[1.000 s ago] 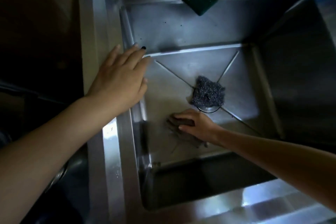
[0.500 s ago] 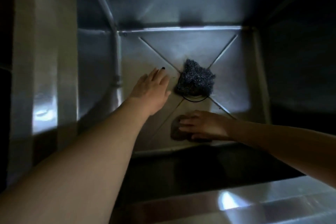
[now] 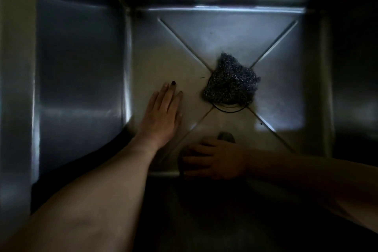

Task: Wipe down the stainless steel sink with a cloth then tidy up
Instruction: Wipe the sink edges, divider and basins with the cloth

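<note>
light: dim, bluish | left edge: pale surface strip (image 3: pixel 16 47) | far right: dark

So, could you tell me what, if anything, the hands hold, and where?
Nothing is gripped: the right hand presses flat on top of the cloth; the left hand rests bare.

My left hand (image 3: pixel 161 112) is bare, and so is the forearm (image 3: pixel 102 200) behind it, uncovered from the wrist back to the frame edge. One nail (image 3: pixel 173 82) carries dark, near-black polish: it sits at the tip of the longest finger. The nail on the neighbouring finger, on the side away from the thumb, looks pale. My right hand (image 3: pixel 216 159) and its forearm are likewise bare; shadow hides its nails.
</note>
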{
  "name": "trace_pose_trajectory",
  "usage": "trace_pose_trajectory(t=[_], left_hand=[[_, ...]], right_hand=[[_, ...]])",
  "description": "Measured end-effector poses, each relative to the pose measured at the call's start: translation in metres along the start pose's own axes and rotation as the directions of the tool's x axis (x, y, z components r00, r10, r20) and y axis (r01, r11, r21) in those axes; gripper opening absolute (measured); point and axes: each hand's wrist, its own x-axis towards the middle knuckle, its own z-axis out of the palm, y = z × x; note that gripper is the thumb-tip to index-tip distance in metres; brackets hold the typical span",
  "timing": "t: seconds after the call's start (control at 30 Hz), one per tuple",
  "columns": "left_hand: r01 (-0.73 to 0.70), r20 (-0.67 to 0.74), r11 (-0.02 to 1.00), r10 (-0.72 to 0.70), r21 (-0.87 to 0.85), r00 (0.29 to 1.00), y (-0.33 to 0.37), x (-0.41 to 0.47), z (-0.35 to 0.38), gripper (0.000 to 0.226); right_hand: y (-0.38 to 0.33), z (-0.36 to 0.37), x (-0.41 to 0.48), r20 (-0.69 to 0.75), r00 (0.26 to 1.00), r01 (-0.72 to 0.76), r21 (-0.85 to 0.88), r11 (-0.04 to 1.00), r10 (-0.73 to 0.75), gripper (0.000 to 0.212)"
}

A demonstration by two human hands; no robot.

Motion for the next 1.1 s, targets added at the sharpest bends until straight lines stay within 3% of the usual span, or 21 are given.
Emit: trace_pose_trajectory(t=[0.4,0.63,0.83,0.93,1.1], left_hand=[[-0.063,-0.103,0.997,0.067,0.042,0.992,-0.007,0.001,0.011,0.051],[-0.053,-0.126,0.997,0.060,0.061,0.990,-0.007,0.001,0.012,0.051],[-0.059,-0.158,0.996,0.069,0.071,0.985,-0.006,0.002,0.014,0.051],[-0.065,-0.164,0.996,0.075,0.067,0.984,-0.006,0.002,0.014,0.051],[-0.059,-0.156,0.996,0.070,0.071,0.985,-0.006,0.002,0.013,0.051]], right_hand=[[0.015,-0.005,0.001,-0.118,0.934,-0.354,-0.153,0.923,0.338,0.037],[0.013,-0.023,-0.061,-0.017,0.979,-0.205,-0.184,0.961,0.205,0.035],[0.009,-0.003,-0.024,-0.021,0.994,-0.111,-0.154,0.982,0.109,0.039],[0.016,-0.002,-0.013,-0.107,0.955,-0.289,-0.158,0.944,0.275,0.039],[0.028,-0.017,-0.031,-0.129,0.817,-0.574,-0.092,0.814,0.562,0.034]])
